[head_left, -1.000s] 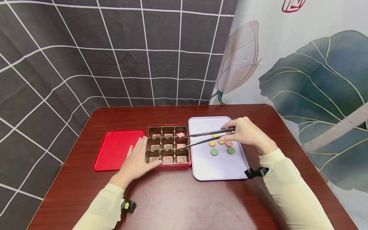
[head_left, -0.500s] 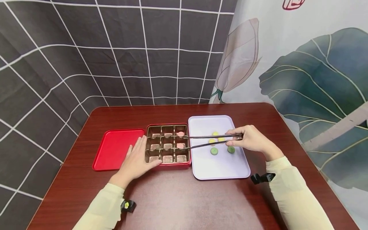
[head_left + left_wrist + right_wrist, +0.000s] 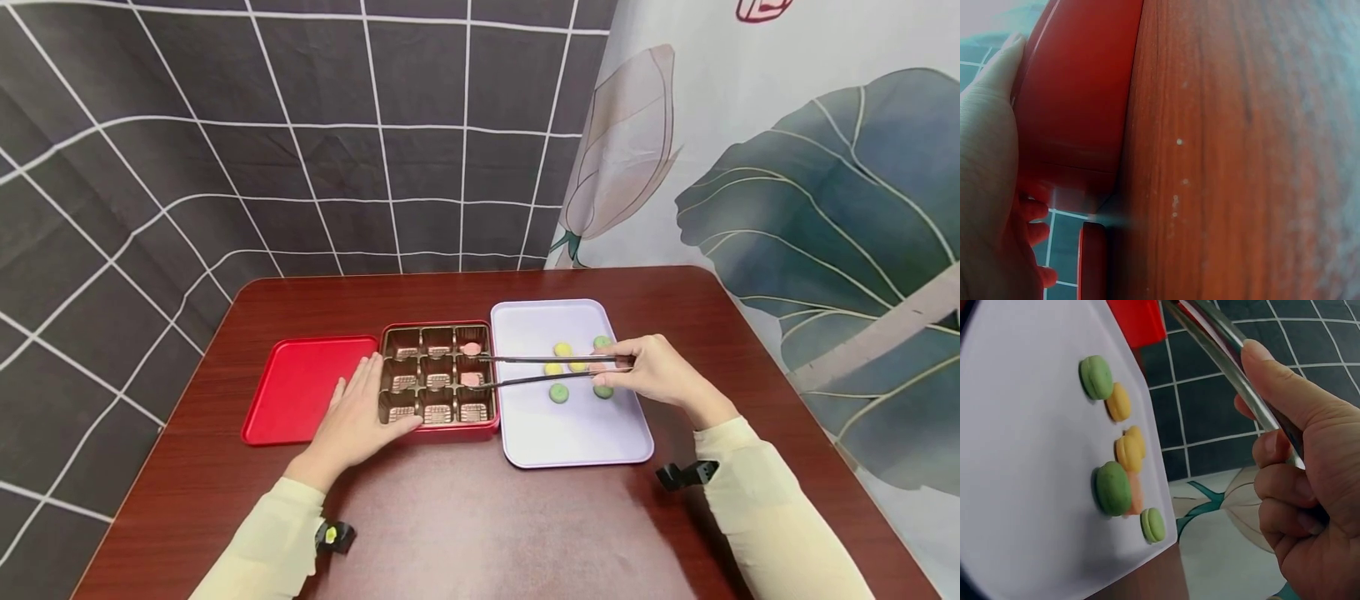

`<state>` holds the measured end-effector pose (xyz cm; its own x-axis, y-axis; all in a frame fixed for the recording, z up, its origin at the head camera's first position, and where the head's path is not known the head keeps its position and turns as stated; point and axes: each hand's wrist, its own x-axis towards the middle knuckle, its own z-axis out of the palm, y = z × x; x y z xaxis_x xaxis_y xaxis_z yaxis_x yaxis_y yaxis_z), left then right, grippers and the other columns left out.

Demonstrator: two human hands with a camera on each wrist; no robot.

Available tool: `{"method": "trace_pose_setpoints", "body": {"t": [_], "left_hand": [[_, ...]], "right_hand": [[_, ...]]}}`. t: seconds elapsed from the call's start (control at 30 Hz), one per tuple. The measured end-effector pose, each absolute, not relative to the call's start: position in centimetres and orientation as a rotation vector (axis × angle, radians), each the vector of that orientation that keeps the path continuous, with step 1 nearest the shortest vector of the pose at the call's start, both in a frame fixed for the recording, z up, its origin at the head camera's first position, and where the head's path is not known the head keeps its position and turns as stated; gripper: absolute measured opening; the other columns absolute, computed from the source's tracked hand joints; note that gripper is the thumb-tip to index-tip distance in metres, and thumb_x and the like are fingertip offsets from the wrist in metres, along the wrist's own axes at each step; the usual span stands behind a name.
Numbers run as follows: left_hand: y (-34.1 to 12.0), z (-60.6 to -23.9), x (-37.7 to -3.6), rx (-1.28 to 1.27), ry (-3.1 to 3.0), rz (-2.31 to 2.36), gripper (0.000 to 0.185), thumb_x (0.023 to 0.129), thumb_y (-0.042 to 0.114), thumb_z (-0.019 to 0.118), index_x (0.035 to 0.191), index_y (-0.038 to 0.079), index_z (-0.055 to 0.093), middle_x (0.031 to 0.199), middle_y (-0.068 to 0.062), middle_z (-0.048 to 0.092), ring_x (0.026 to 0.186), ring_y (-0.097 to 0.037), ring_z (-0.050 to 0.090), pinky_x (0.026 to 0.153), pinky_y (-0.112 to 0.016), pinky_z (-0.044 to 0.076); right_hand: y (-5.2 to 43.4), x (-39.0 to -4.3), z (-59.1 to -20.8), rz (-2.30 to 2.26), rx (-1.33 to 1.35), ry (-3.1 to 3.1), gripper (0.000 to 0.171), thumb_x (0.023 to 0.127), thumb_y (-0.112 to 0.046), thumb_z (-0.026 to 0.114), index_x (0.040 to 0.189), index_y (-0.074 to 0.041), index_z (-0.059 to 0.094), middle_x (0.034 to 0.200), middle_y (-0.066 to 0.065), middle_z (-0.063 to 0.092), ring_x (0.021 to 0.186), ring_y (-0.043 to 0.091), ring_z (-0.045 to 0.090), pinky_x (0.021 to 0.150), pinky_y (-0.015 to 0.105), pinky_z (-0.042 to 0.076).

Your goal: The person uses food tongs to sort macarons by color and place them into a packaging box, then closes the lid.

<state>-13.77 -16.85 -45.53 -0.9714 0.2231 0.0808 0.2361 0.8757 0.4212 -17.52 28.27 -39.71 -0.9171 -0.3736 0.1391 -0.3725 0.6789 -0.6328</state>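
Head view: my right hand (image 3: 660, 375) squeezes the tongs (image 3: 551, 368), tips apart, pointing to nine o'clock, maybe over a pink cookie (image 3: 472, 380); left hand (image 3: 358, 417) presses the box (image 3: 438, 377).

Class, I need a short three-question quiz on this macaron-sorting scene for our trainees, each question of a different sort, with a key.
1. True or false: the left hand rests flat against the red box.
2. What tool does the right hand hold?
3. How many pink macarons lie in the box? A) none B) two C) five

Key: 1. True. 2. Long metal tongs, tips over a pink macaron. 3. B; the upper macaron lies in the compartment behind.
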Motion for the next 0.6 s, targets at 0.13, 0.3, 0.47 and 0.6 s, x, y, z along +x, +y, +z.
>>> {"method": "trace_pose_setpoints", "body": {"t": [0.13,0.3,0.47,0.6], "left_hand": [[-16.8,-45.6,-13.8,-0.374,-3.014,-0.687,0.115,0.074,0.074,0.06,0.153,0.002,0.016,0.157,-0.017,0.02,0.146,-0.032,0.013,0.113,-0.059,0.012],[-16.8,-45.7,-13.8,-0.376,-3.021,-0.683,0.115,0.075,0.074,0.06,0.153,0.003,0.015,0.158,-0.016,0.019,0.146,-0.031,0.012,0.113,-0.058,0.011],[-16.9,-45.7,-13.9,-0.381,-3.027,-0.679,0.116,0.074,0.076,0.058,0.153,0.002,0.015,0.158,-0.016,0.019,0.146,-0.032,0.013,0.113,-0.059,0.012],[-16.9,-45.6,-13.8,-0.373,-3.023,-0.684,0.117,0.074,0.078,0.057,0.153,0.003,0.015,0.158,-0.016,0.019,0.146,-0.031,0.013,0.113,-0.058,0.012]], "right_hand": [[29.0,-17.0,-39.8,-1.124,-0.595,2.908,0.038,0.068,-0.025,0.088,0.1,-0.008,0.077,0.055,-0.005,0.053,0.052,0.011,0.043,0.04,0.024,0.033],[30.5,-16.2,-39.7,-1.156,-0.508,2.91,0.037,0.072,-0.028,0.085,0.102,-0.009,0.076,0.06,-0.003,0.058,0.055,0.013,0.047,0.043,0.023,0.039],[32.4,-15.2,-39.7,-1.197,-0.443,2.902,0.037,0.075,-0.027,0.083,0.104,-0.006,0.074,0.077,0.0,0.07,0.06,0.016,0.056,0.052,0.024,0.05],[34.1,-14.2,-39.7,-1.168,-0.361,2.928,0.034,0.077,-0.027,0.082,0.104,-0.007,0.074,0.08,0.001,0.071,0.064,0.018,0.059,0.056,0.026,0.054]]}}
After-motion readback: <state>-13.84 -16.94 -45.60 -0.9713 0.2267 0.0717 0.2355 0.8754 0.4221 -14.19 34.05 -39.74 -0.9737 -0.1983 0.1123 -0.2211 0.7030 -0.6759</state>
